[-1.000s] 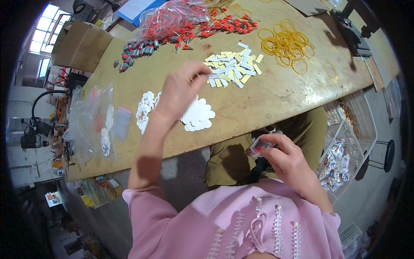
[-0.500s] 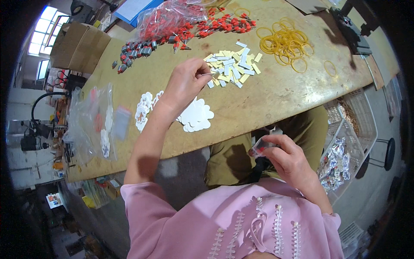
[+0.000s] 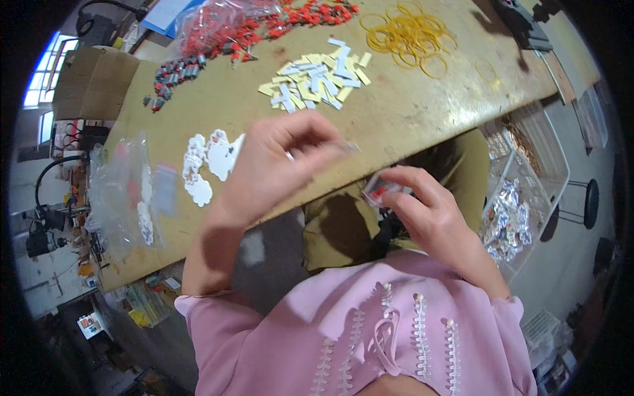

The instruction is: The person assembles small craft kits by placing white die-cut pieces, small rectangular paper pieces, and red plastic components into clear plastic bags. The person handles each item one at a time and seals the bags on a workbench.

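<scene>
My left hand (image 3: 267, 162) is over the table's near part, its thumb and fingers pinched on a small pale strip (image 3: 353, 147), slightly blurred. Close to its right, past the table edge and above my lap, my right hand (image 3: 432, 208) grips a small clear plastic bag (image 3: 375, 189). Something red shows inside the bag. Beyond my left hand lies a loose pile of small yellow and white strips (image 3: 317, 78). White scalloped paper cutouts (image 3: 221, 155) lie left of that hand, which partly covers them.
Yellow rubber bands (image 3: 409, 39) lie at the far right. At the back are red-tipped pieces (image 3: 314, 18), partly under clear plastic, and grey pieces (image 3: 175, 76). Plastic bags (image 3: 122, 191) rest at the left. Beside my right knee, a white basket (image 3: 545, 158) holds small packets.
My left hand has drawn back from the strip pile toward my right hand, bringing a strip. My right hand has lifted the bag slightly. The whole view has shifted a little.
</scene>
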`<state>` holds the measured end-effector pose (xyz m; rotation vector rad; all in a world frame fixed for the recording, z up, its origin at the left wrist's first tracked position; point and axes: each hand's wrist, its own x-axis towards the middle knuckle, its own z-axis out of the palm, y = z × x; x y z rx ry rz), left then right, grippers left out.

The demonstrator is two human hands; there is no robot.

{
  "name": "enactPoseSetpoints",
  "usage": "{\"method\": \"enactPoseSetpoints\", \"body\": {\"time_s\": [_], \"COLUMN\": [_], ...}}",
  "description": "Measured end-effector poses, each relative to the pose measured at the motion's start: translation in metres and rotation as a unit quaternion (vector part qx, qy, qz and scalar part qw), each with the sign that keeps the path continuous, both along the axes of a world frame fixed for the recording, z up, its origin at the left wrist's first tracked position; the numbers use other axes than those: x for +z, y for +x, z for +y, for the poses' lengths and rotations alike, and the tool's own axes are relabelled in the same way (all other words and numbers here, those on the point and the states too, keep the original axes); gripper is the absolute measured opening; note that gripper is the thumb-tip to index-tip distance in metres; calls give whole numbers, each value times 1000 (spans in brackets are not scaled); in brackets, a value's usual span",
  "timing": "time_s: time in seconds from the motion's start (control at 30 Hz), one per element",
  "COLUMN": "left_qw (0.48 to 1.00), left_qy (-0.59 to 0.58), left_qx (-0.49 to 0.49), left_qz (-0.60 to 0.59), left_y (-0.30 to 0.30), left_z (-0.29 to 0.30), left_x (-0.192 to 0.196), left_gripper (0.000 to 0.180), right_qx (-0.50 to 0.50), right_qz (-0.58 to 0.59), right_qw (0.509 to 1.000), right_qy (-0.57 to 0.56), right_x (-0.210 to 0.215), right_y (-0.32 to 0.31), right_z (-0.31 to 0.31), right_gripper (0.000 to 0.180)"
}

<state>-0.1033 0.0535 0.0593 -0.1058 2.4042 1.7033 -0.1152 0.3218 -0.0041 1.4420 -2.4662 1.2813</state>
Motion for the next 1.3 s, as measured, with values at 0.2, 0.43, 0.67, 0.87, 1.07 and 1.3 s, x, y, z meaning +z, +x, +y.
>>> {"method": "enactPoseSetpoints", "body": {"time_s": [0.2,0.43,0.67,0.87,1.07,1.3], "left_qw": [969,974,942,934,895,994], "left_qy": [-166,-150,-209,-217,-344,-10], "left_qx": [-94,-5,-125,-166,-173,-106], "left_qz": [158,171,231,229,226,33], "left_y": [30,7,-75,-170,-180,-92], "left_z": [36,22,31,96,104,104], "left_x": [-5,3,-29,-72,-70,-30], "left_gripper": [9,11,14,24,24,12], "right_qx": [1,-15,-7,-34,-86,-125], "right_qz": [47,37,18,-6,-1,-63], "right_qw": [998,999,1000,999,996,988], "right_qy": [-36,-37,-20,-14,-19,-59], "right_x": [-1,-2,-7,-23,-28,-30], "right_y": [2,2,11,14,8,-3], "right_z": [-9,3,27,37,60,69], "right_gripper": [21,20,18,19,17,19]}}
